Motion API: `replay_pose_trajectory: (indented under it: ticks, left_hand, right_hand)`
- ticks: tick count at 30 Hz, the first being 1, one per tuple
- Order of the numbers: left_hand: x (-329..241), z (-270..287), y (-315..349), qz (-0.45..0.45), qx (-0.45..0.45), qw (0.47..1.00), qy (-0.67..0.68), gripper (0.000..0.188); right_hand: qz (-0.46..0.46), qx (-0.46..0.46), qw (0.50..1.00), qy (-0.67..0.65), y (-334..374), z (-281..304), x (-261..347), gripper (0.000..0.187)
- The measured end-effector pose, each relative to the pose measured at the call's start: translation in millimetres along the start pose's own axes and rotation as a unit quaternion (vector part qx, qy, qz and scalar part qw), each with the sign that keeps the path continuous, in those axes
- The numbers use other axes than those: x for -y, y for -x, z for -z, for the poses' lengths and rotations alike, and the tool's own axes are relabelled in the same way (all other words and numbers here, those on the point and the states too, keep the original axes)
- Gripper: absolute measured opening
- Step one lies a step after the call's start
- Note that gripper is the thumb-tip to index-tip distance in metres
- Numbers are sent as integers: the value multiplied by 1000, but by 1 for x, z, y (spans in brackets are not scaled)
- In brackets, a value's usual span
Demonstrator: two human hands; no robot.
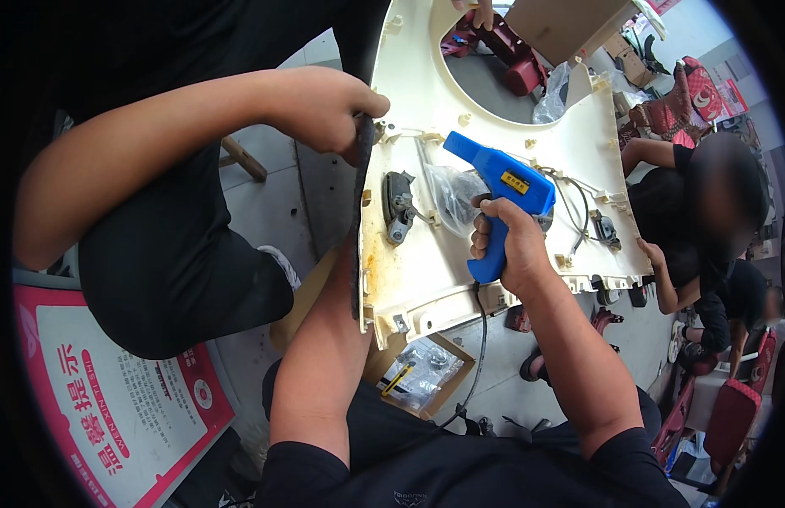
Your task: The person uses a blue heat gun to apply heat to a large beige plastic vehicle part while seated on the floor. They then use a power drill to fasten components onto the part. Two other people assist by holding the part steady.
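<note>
Room: workshop, grey tiled floor [320, 199], pink sign [49, 364] at lower left, people seated around the work.
Panel: cream panel [422, 271] is held up in front of the wearer, inner side facing up; round cutout at its far end.
Gun: blue gun [538, 195] is held above the panel, about mid-width; contact with the panel can't be told.
Right hand: right hand [517, 241] is closed around the gun's handle, fingers wrapped, no gap seen.
Gun axis: barrel is angled up and left, nozzle away from the wearer; handle is dropped toward the wearer, cord [479, 339] hung below.
Key relation: fitting [399, 207] is set left of the gun, nearer the wearer than the nozzle; the barrel is pointed past it, toward the panel's left edge.
Left hand: hidden behind the panel, grip can't be told; only left forearm [325, 381] is seen, nearer the left edge.
Strip: dark strip [357, 254] is run along the left edge, its upper end pinched by a co-worker's hand [333, 110].
Under gun: clear bag [450, 199] is laid on the panel.
</note>
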State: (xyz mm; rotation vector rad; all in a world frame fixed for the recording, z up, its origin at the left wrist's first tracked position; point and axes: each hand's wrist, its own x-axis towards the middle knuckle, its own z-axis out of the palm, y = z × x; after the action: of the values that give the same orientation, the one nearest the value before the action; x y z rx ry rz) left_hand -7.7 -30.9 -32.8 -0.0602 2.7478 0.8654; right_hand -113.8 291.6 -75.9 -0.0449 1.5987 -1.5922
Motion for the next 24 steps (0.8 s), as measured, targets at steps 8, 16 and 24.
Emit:
replay_pose_trajectory:
  ticks: [8, 16, 24]
  left_hand:
    - [-44, 13, 18, 24, -1, 995, -101, 22]
    - [-79, -40, 7, -17, -78, 993, -83, 29]
    - [-74, -256, 9, 241, -45, 901, 357, 24]
  right_hand:
    - [2, 23, 1000, -20, 10, 8, 9, 37]
    - [20, 76, 983, -168, 92, 72, 24, 43]
    - [140, 64, 975, -161, 216, 197, -1, 53]
